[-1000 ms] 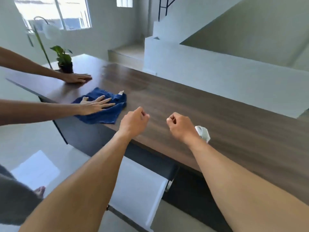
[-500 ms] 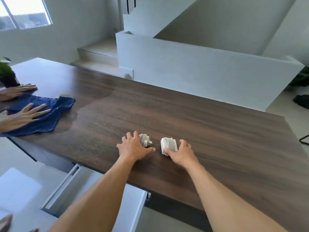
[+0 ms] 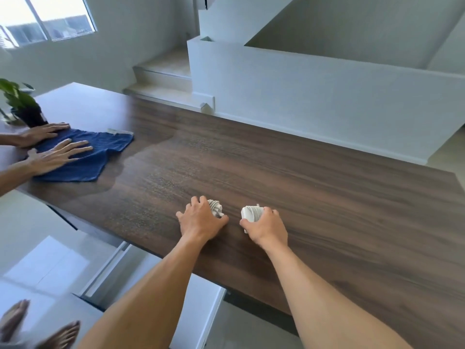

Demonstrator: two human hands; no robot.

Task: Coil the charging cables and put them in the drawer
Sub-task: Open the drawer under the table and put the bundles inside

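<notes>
Item: two white charging cables, each wound into a tight small bundle.
- Left bundle [image 3: 216, 208]: rounded, its loops showing in ridges. It lies on the table under the left hand [image 3: 201, 220], whose fingers curl over it, thumb against its near side.
- Right bundle [image 3: 251, 214]: flatter, with neat parallel turns. It sits on the table in the right hand [image 3: 268, 226], pinched between thumb and curled fingers.
- The bundles lie near each other, apart, close to the table's near edge.

Surface: long table [image 3: 339, 197] of dark wood grain. A white drawer [image 3: 208, 306] stands pulled out below its near edge.

Far left: a blue cloth [image 3: 100, 152] lies flat under another person's two spread hands [image 3: 54, 157]. A darker patch marks the wood beside it. A potted plant [image 3: 24, 107] stands behind.

Room: white walls, a window [image 3: 50, 18] at upper left, pale steps [image 3: 163, 74] beyond the table, pale floor, bare feet [image 3: 15, 317] at lower left.
</notes>
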